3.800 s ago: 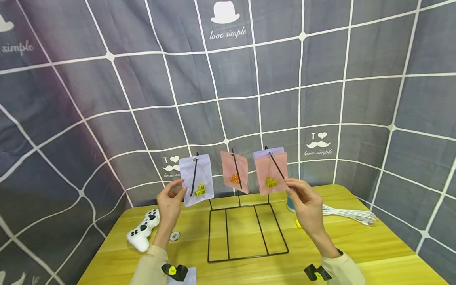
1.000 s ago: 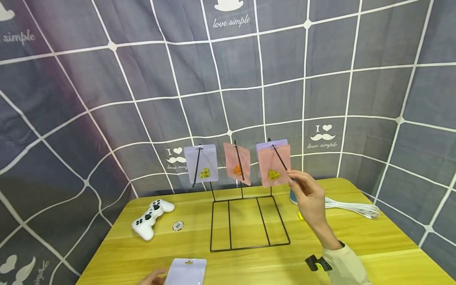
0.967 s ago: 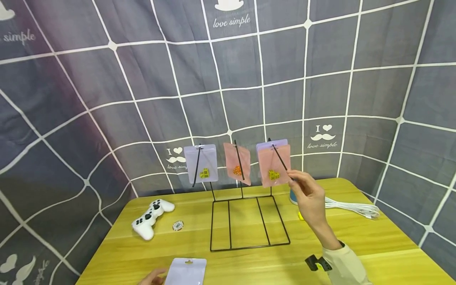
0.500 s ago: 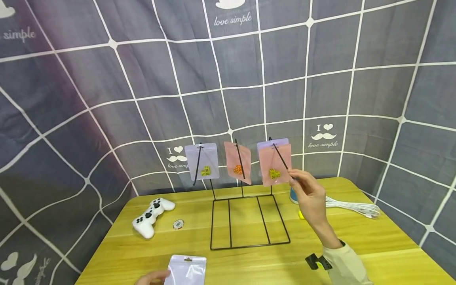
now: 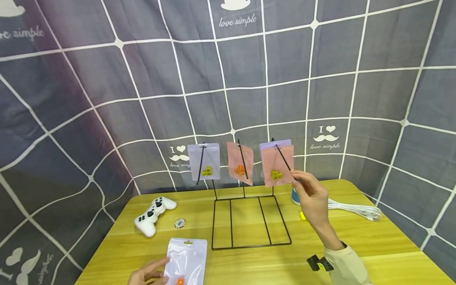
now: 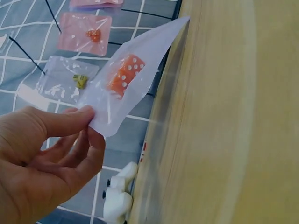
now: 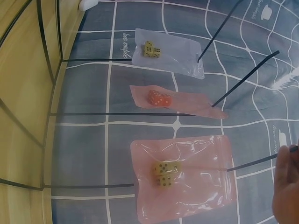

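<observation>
My left hand [image 5: 147,273] pinches the left edge of a lilac zip pouch [image 5: 187,257] at the table's front; in the left wrist view, orange dice [image 6: 126,77] with white dots show inside it. My right hand [image 5: 313,198] pinches the free end of the right hook [image 5: 284,158] on a black wire display rack [image 5: 231,223]. On that hook hangs a pink pouch [image 5: 268,162] with yellow dice, a lilac pouch [image 5: 286,141] behind it. The middle hook carries a pink pouch [image 5: 235,154] with orange dice. From the left hook hangs a lilac pouch [image 5: 194,158] with yellow dice.
A white game controller [image 5: 153,215] and a poker chip [image 5: 179,223] lie left of the rack. To its right are a blue object [image 5: 295,197], partly hidden by my right hand, a small yellow thing [image 5: 303,216] and a white cable [image 5: 354,209]. Grey checked cloth hangs behind.
My left hand has left the pouch on the left hook, taken hold of the lilac pouch on the table and raised it. My right hand has stayed at the right hook's tip.
</observation>
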`<state>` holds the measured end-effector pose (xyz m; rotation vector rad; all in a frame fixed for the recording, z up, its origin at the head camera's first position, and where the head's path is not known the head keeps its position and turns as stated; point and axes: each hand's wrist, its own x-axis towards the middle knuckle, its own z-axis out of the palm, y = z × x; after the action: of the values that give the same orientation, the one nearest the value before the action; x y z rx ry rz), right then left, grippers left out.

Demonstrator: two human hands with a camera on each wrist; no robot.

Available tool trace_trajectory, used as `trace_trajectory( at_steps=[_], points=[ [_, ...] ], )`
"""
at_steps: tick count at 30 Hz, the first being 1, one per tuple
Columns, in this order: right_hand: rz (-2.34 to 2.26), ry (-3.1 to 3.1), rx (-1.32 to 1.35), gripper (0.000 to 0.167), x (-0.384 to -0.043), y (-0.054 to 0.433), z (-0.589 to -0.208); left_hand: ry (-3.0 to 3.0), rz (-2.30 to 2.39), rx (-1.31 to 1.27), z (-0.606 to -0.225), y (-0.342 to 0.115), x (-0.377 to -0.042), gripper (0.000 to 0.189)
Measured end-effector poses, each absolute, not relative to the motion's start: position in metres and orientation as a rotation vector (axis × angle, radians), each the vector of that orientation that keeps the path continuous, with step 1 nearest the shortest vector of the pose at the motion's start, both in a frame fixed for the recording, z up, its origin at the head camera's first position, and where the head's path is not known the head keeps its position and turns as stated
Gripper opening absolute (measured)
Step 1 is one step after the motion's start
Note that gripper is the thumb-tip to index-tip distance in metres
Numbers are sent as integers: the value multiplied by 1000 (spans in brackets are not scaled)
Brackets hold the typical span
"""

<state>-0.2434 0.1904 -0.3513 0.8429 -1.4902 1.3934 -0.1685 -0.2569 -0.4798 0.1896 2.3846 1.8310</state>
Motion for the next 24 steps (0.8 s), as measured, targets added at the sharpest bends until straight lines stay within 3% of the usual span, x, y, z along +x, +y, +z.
trace_trajectory(
  at_steps=[10,24],
  points=[
    [1379,-1498,857,27,-242,192,-351,2728,2092,5,-468,-224,-156,40],
    [1345,-1523,839,26,-243,192,-352,2857,2225,260,-437,-196,-161,40]
  ],
)
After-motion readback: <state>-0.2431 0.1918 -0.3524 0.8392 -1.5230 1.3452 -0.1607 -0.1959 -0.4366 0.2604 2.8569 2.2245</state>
